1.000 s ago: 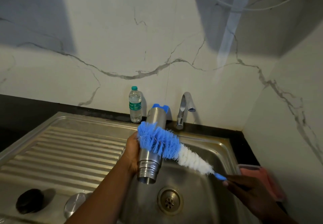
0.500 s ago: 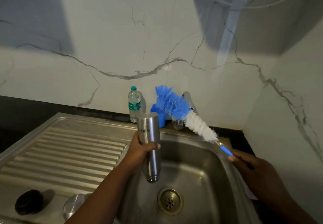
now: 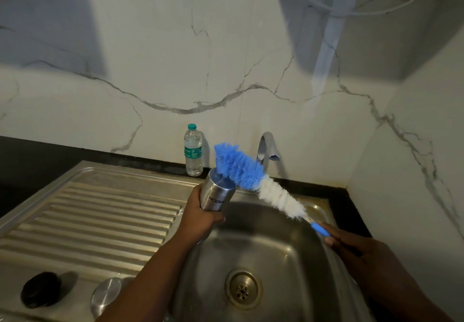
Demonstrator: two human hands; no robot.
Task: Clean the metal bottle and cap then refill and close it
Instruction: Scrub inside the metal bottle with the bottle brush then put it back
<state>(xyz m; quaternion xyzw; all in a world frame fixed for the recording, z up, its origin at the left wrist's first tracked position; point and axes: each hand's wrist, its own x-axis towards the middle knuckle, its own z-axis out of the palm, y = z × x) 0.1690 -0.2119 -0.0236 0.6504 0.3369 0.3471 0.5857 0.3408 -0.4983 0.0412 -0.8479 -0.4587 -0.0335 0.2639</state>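
Since half a second before, the brush [image 3: 253,174] had dropped onto the bottle's [image 3: 218,193] base at its 2 o'clock; left grip [image 3: 200,215] clasped bottle, right grip [image 3: 351,246] clasped brush.

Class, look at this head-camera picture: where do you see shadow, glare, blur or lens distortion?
Head view: broad shadows darken the marble wall at upper left and right; glare streaks the sink basin and drainboard; the wide lens bows the counter edge; the right hand is dim and soft; the metal bottle lettering stays legible.
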